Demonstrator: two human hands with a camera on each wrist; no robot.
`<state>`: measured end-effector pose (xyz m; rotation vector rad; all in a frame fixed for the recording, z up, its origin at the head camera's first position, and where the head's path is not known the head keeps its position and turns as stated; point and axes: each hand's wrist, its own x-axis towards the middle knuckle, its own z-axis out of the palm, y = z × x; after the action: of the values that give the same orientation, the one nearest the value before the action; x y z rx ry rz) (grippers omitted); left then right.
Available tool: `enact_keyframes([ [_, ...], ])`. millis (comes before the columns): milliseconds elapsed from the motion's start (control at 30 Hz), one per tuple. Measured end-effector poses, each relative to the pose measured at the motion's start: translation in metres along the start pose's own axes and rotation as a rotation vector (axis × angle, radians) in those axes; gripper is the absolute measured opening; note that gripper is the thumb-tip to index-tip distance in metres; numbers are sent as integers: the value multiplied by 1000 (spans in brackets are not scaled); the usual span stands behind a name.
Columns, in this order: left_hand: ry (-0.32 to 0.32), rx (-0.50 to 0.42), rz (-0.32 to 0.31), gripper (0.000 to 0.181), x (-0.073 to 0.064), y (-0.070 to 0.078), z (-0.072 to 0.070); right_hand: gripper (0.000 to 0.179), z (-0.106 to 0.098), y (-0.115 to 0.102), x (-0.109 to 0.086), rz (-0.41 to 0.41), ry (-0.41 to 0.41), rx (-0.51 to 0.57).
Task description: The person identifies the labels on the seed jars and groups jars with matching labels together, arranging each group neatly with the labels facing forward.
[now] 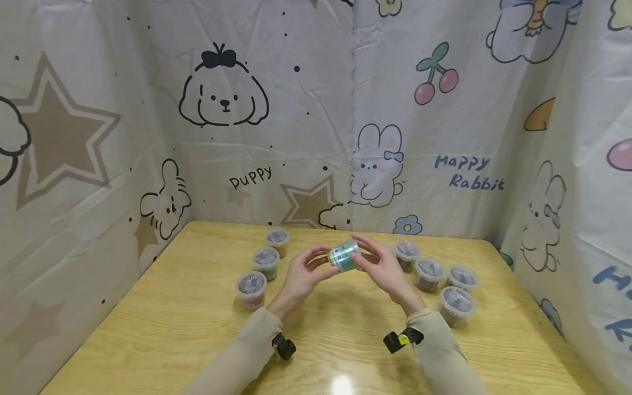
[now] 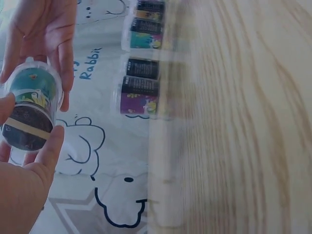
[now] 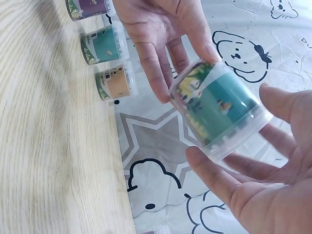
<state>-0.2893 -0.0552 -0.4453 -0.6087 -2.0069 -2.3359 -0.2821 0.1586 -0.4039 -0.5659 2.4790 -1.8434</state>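
Observation:
Both hands hold one small plastic tub [image 1: 344, 255] with a green printed label, above the middle of the table, tilted on its side. My left hand [image 1: 305, 273] grips the base end, with thumb and fingers on opposite sides. At the lidded end, my right hand [image 1: 384, 267] has its thumb and fingers around the rim. The right wrist view shows the clear lid of the tub [image 3: 219, 109] toward the right hand [image 3: 263, 180], with the left hand [image 3: 163, 36] at the other end. A dark base with a tan strip on the tub [image 2: 31, 109] shows in the left wrist view.
On the wooden table [image 1: 163, 329], three lidded tubs stand in a slanting row at left, the nearest tub [image 1: 251, 289] by the left forearm. Several more stand at right, including a front tub [image 1: 456, 305]. A printed cloth [image 1: 306, 109] hangs behind and at both sides.

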Motion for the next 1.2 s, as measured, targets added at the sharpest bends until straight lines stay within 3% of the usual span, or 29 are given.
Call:
enact_keyframes([
  [267,3,51,34,51,1,2,3,45,4,0,3,66,94,-12],
  [700,-36,210,76,58,3,1,2,27,10,2,6,6,191,114],
  [1000,32,250,71,40,7,10,-5,24,15,9,9,-54,126,73],
  [1200,30,346,82,40,6,17,-10,25,18,12,11,-98,69,43],
])
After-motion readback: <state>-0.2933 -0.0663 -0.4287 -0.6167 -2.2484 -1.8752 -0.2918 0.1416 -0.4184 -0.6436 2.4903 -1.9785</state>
